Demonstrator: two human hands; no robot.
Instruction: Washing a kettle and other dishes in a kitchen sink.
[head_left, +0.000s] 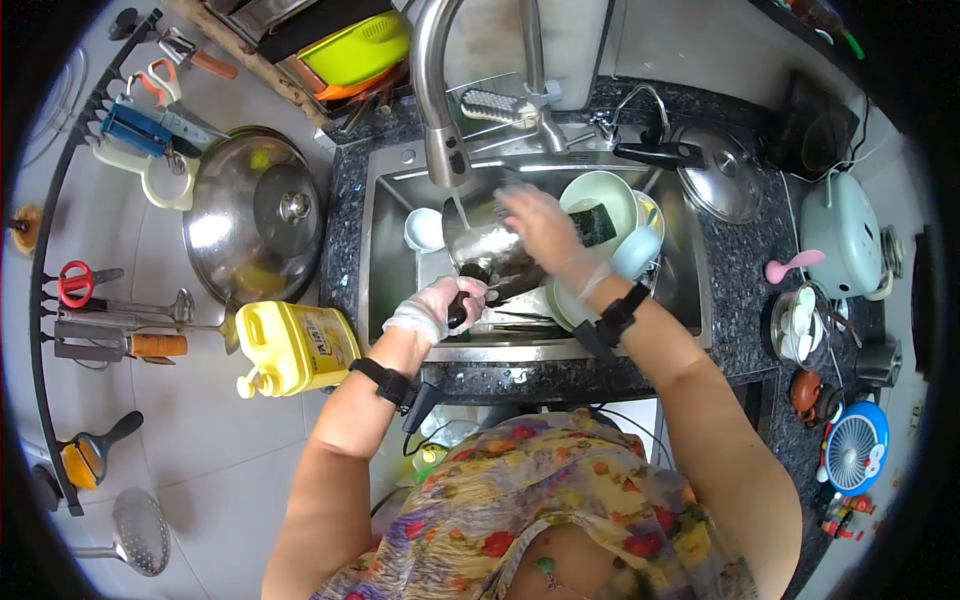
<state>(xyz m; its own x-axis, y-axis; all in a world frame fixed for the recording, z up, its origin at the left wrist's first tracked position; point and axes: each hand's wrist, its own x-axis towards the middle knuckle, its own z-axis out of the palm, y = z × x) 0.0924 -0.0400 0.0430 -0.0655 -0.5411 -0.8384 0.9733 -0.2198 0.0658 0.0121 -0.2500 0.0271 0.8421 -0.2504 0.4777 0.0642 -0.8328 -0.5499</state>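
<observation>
My left hand (456, 306), in a thin clear plastic glove, grips the dark handle of a metal pan (491, 251) tilted over the sink (525, 351). Water from the pull-down faucet (448, 154) runs into the pan. Above the pan's right part is my right hand (538, 225), blurred, fingers extended, also in a clear glove; nothing shows in it. Beside that hand, a dark green scouring pad (594, 225) lies in a pale green bowl (600, 187). A light blue cup (636, 251) stands to the right, and a small white bowl (424, 229) left of the pan.
A yellow detergent jug (296, 349) and a large domed wok lid (255, 217) are left of the sink. On the right counter are a glass pot lid (721, 176), a pink scoop (793, 265) and a mint rice cooker (838, 232). Utensils hang from the left rail (46, 300).
</observation>
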